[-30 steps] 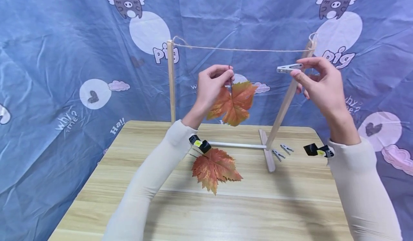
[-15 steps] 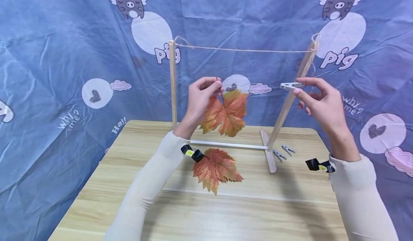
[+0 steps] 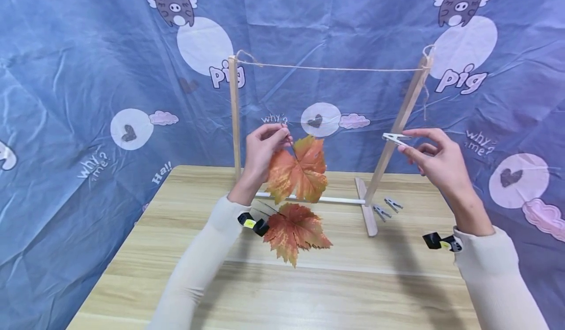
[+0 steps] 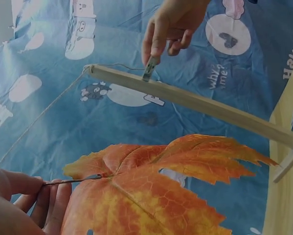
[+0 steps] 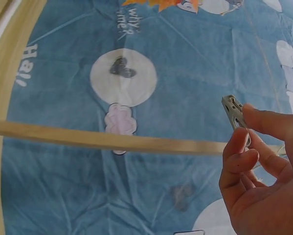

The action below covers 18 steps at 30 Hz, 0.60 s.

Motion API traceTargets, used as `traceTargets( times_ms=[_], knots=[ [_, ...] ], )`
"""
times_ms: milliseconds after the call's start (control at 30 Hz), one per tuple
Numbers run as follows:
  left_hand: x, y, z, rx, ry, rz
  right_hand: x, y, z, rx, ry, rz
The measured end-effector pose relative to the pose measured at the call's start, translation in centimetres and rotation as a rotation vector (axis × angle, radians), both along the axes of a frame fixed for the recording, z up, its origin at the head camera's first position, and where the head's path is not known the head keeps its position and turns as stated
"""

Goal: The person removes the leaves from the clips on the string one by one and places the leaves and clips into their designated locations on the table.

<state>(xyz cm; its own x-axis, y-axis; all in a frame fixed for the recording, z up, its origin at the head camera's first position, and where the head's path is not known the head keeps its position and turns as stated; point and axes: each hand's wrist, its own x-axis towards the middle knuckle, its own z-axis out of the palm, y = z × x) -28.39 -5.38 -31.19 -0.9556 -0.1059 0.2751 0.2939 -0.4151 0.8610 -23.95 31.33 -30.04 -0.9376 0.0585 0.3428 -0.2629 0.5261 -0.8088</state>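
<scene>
My left hand (image 3: 265,151) pinches the dark stem of an orange and yellow maple leaf (image 3: 300,170), which hangs in the air below the string (image 3: 326,68). In the left wrist view the stem runs from the fingertips into the broad leaf (image 4: 151,191). Over at the right, my right hand (image 3: 441,161) pinches a grey clothespin (image 3: 394,138) by its handle ends between thumb and forefinger, close to the right post (image 3: 399,124). Seen from the right wrist, the clothespin (image 5: 233,111) points away from the fingers. A redder leaf (image 3: 296,232) lies on the table under the held one.
Two more clothespins (image 3: 381,212) lie on the table (image 3: 309,295) beside the wooden foot (image 3: 368,219) of the right post. A left post (image 3: 234,109) holds the string's other end, and a white rod (image 3: 340,200) runs low between the posts. Patterned blue cloth (image 3: 282,21) hangs behind.
Both hands have come down from near the string, the left also shifting leftward with the leaf. The leaf and clothespin are still pinched; the leaf on the table has not moved.
</scene>
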Motion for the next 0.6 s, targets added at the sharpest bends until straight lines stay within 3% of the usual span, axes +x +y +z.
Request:
traceTargets(
  times_ms=[267, 600],
  knots=[
    [0.5, -0.7, -1.7, -0.007, -0.050, -0.008, 0.2, 0.7, -1.8, 0.016, -0.013, 0.018],
    [0.7, -0.5, -4.8, -0.011, -0.151, -0.023, 0.1, 2.0, -4.4, -0.005, -0.057, 0.009]
  ],
)
